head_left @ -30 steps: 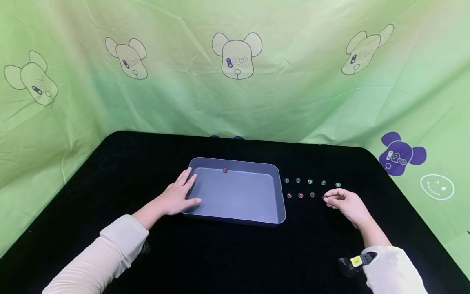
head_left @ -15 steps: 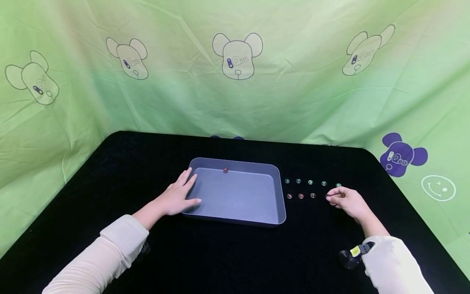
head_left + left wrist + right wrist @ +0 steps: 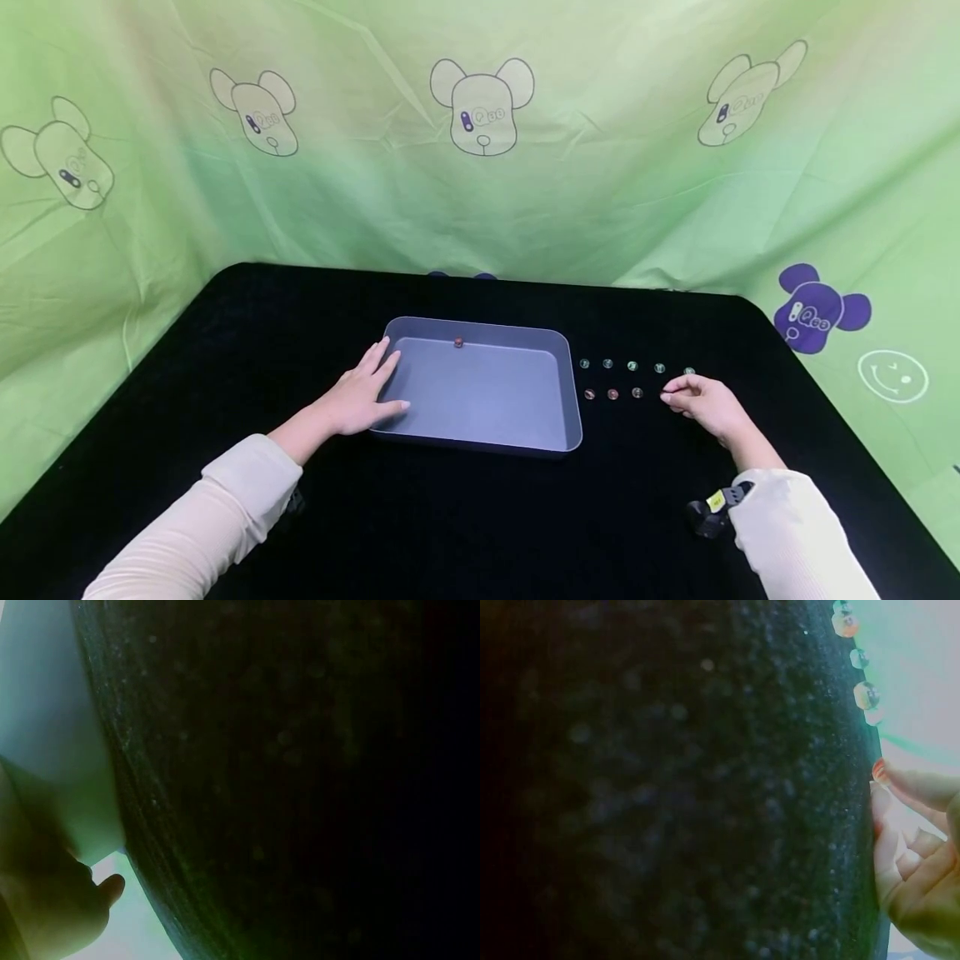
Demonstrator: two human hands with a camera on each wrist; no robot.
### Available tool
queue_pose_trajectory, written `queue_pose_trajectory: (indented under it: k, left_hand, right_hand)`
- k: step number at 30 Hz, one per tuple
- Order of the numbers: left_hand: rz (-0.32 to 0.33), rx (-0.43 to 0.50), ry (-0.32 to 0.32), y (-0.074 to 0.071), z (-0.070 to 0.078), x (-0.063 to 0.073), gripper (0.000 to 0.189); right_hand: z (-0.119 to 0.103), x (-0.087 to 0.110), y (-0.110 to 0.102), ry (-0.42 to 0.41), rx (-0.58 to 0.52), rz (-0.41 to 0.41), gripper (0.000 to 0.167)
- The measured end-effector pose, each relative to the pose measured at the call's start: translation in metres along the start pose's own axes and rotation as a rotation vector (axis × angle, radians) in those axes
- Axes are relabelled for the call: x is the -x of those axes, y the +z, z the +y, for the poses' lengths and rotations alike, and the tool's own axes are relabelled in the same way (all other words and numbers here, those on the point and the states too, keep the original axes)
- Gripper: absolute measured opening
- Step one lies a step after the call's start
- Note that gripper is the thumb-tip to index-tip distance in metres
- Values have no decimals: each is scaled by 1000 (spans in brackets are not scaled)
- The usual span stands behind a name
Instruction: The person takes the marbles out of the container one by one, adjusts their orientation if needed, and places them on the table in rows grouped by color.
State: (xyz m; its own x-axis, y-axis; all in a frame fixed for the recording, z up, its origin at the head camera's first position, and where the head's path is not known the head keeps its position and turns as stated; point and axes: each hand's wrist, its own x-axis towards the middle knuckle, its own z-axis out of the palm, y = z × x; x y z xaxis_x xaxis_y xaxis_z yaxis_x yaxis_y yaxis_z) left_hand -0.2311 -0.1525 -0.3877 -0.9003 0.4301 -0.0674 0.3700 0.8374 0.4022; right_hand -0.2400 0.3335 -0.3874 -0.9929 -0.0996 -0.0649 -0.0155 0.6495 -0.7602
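My left hand lies with spread fingers over the left rim of a shallow grey baking tray. In the left wrist view that hand is dark at the lower left, beside the tray's pale side. Inside the tray, by its back wall, sits one small reddish marble. Right of the tray, my right hand pinches a small marble at the end of the front row. The right wrist view shows this orange-red marble at the fingertips, close to the cloth; fingers mostly cover it in the head view.
A back row of several greenish glass marbles runs along the black cloth tabletop. Three more marbles stand in front, between tray and right hand. A green printed curtain surrounds the table.
My right forearm has shifted slightly forward, while the fingertips stay near the end of the front row. The left hand keeps its place on the tray. The head view has tilted slightly.
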Motion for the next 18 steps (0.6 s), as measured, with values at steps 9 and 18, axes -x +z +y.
queue_pose_trajectory:
  k: [9,18]
  left_hand:
    - [3,1,-3,-1,-1,-1,78]
    - [4,2,2,2,0,-1,78]
  right_hand:
    - [-3,-1,2,-24,33,25,23]
    - [1,0,4,-30,61,35,19]
